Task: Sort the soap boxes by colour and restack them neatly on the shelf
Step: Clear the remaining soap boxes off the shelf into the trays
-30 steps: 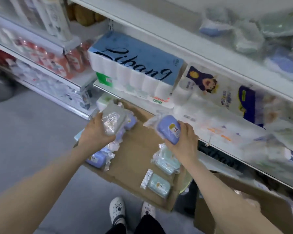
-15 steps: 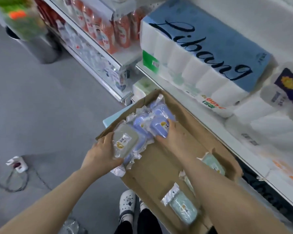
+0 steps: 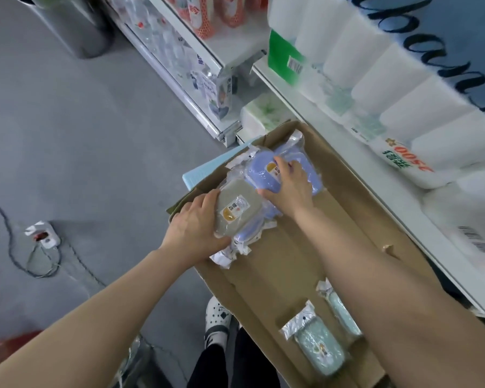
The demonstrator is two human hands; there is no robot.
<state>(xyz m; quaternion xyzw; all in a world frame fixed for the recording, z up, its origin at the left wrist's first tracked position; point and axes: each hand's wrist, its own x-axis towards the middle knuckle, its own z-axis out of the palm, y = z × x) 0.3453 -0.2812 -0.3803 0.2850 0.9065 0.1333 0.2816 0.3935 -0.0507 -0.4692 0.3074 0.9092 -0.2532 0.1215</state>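
A flat cardboard sheet [image 3: 280, 275] lies in front of the shelf and carries plastic-wrapped soap boxes. My left hand [image 3: 196, 231] grips a grey soap box [image 3: 235, 211] at the sheet's left edge, above more purple boxes [image 3: 249, 235]. My right hand [image 3: 290, 186] presses a purple soap box [image 3: 263, 175] onto the purple pile at the far left of the sheet. Two mint-green soap boxes [image 3: 317, 348] lie near the sheet's front, one partly hidden by my right forearm.
A white shelf edge [image 3: 375, 175] runs diagonally on the right, holding big toilet-paper packs [image 3: 389, 74]. A tissue pack [image 3: 261, 116] sits behind the cardboard. A power strip and cable [image 3: 42, 233] lie on the grey floor at left. My feet [image 3: 217, 320] stand below the sheet.
Both hands moved down and left from in front of the shelf to the purple pile. The purple box now rests on that pile; the grey box stays in my left hand.
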